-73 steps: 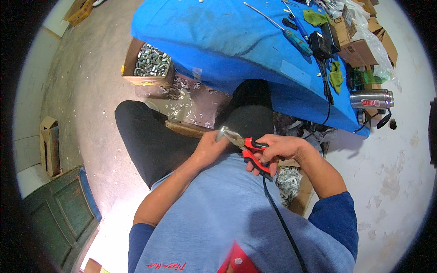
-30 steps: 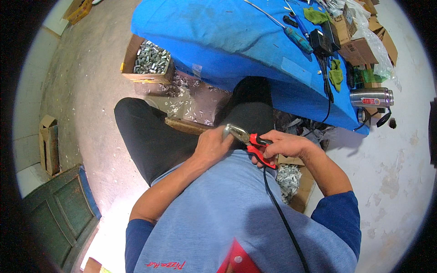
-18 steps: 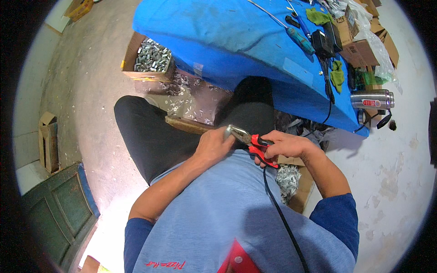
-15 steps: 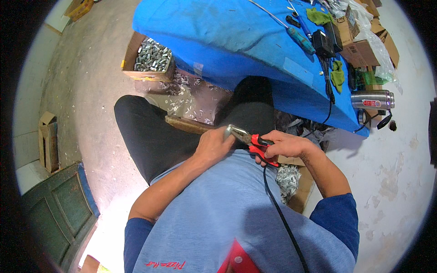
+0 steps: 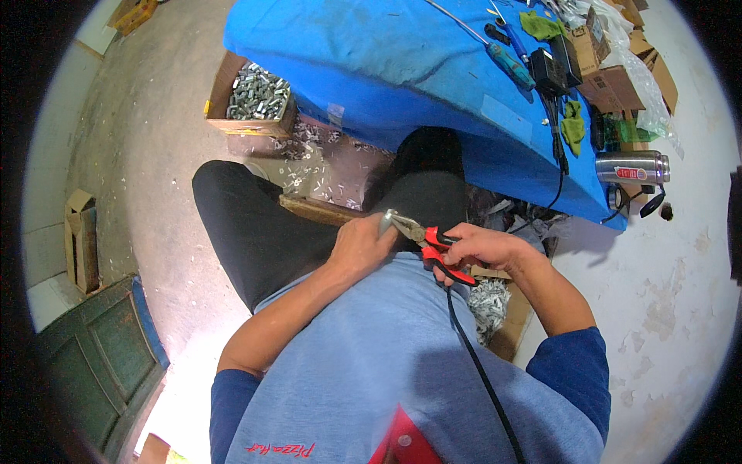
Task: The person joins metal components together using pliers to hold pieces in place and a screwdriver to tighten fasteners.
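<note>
Your left hand (image 5: pixel 359 243) closes around a small grey metal cylinder (image 5: pixel 384 223), its far end left exposed, apparently so the tool can reach it. Your right hand (image 5: pixel 483 247) wraps the handles of steel-nosed pliers with red-and-black grips (image 5: pixel 425 237); the handles stand somewhat apart, and the nose points left to the cylinder's far end, though you cannot tell from here how firmly it bites. Both hands meet over your lap, near your body, which probably steadies the work. A black cable (image 5: pixel 481 379) runs from beside the handles toward the near edge. Near right, beside your hip, sits a heap of pale grey pieces (image 5: pixel 488 305). Far left, an open brown cardboard box (image 5: pixel 243 127) holds many short metal pieces (image 5: pixel 259 97). Far ahead, a teal-handled screwdriver (image 5: pixel 510 68) lies on the blue-cloth-covered table (image 5: pixel 348 46), likely parked within reach.
</note>
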{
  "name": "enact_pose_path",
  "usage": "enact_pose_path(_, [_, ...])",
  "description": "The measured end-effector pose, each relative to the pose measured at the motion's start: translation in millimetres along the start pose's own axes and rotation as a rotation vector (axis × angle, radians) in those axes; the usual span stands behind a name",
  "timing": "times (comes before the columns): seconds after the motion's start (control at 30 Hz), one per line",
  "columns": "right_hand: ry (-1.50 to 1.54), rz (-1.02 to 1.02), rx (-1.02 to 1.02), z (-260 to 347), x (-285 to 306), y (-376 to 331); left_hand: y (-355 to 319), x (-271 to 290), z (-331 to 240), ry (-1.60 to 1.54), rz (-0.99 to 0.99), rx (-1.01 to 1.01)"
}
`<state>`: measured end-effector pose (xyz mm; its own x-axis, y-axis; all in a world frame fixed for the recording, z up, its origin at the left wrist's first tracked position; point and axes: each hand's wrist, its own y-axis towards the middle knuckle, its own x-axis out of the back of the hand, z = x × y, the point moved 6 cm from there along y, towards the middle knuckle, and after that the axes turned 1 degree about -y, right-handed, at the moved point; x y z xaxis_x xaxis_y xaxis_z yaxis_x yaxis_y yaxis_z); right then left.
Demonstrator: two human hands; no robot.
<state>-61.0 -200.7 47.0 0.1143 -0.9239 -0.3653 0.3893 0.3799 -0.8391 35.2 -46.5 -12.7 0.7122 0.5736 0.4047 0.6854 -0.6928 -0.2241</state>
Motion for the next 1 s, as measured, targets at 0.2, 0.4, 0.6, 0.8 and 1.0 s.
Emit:
enact_pose_path(0.2, [0.252, 0.015, -0.030, -6.5, -11.4, 0.4, -0.5, 1.1, -1.0, -0.013, -0.011, 0.010])
enact_pose_path(0.4, [0.065, -0.040, 0.013, -23.4, -2.8, 11.8, -0.6, -2.0, 2.6, -0.018, 0.003, 0.004])
enact_pose_path(0.6, [-0.732, -0.377, 0.171, -0.8, 3.7, 11.2, 0.6, -2.5, 2.8, -0.066, 0.014, 0.014])
enact_pose_path(0.8, [-0.971, -0.811, 0.171, 4.2, 40.9, 0.5, -5.0, 0.4, -4.3, -0.120, 0.108, 0.067])
enact_pose_path(1.0, [-0.667, -0.704, 0.409, 9.2, 39.3, -4.9, -1.1, -2.1, 10.4, -0.383, 0.088, 0.137])
